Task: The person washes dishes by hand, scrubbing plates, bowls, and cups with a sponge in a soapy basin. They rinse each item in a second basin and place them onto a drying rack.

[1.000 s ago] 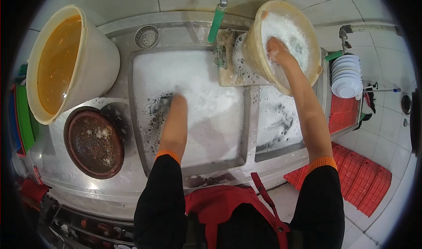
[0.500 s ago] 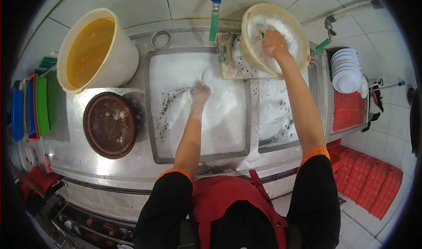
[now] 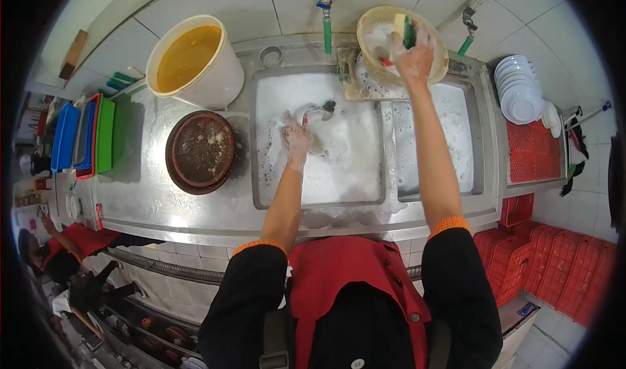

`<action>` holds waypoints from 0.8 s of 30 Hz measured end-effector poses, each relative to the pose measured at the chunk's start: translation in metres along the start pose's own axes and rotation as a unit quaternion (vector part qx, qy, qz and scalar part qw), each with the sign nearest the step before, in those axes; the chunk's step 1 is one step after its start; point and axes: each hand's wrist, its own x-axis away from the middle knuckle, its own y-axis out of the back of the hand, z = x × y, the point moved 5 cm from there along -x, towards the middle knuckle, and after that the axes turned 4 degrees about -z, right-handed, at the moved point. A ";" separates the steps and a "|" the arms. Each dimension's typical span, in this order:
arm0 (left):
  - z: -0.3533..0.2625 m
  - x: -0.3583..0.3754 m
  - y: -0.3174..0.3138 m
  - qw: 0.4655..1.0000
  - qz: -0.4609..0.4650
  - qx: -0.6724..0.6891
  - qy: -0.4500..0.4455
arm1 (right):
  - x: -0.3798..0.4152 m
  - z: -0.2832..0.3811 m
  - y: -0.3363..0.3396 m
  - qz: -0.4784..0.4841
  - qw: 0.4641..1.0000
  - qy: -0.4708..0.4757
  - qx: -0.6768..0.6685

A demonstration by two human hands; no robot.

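Observation:
My left hand (image 3: 297, 135) is closed at the edge of a pale, shiny rounded piece with a dark knob-like end (image 3: 328, 106), half sunk in the foam of the left sink (image 3: 349, 167). Foam hides its lower part, so I cannot tell its exact kind. My right hand (image 3: 415, 56) grips a yellow and green sponge (image 3: 404, 31) above the cream plastic basin (image 3: 440, 62). Suds coat the fingers of both hands. Inside the basin are foamy water and a small red thing beneath the hand.
A white bucket (image 3: 225, 75) of orange liquid and a brown round dish (image 3: 202, 154) stand left on the steel counter (image 3: 143, 199). White bowls (image 3: 521, 102) are stacked at right, above red crates (image 3: 554, 258). Green-hosed taps (image 3: 327, 33) hang behind. People (image 3: 59, 251) are at far left.
My right hand has come up out of the basin's suds with the sponge. My left hand has raised the pale rounded piece partly out of the foam. The view has shifted left.

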 end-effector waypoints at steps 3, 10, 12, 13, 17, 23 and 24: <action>0.000 0.005 0.018 0.997 0.006 -0.045 0.061 | 0.053 0.029 -0.010 0.044 0.974 0.010 -0.223; -0.059 0.040 0.159 0.992 -0.121 -0.017 0.020 | 0.253 0.019 -0.113 0.263 0.806 -0.400 -0.349; -0.055 0.048 0.182 0.985 -0.165 -0.048 -0.017 | 0.268 0.057 -0.119 0.264 0.647 -0.525 -0.486; -0.060 0.060 0.196 0.984 -0.170 0.037 -0.023 | 0.266 0.075 -0.122 0.268 0.642 -0.524 -0.491; -0.055 0.076 0.178 0.979 -0.142 0.124 -0.083 | 0.255 0.110 -0.137 0.208 0.810 -0.278 -0.474; -0.054 0.069 0.161 0.955 0.003 0.296 0.039 | 0.249 0.064 -0.103 0.264 0.941 0.137 -0.160; -0.055 0.070 0.146 0.955 0.008 0.295 0.037 | 0.251 0.066 -0.109 0.262 0.943 0.134 -0.157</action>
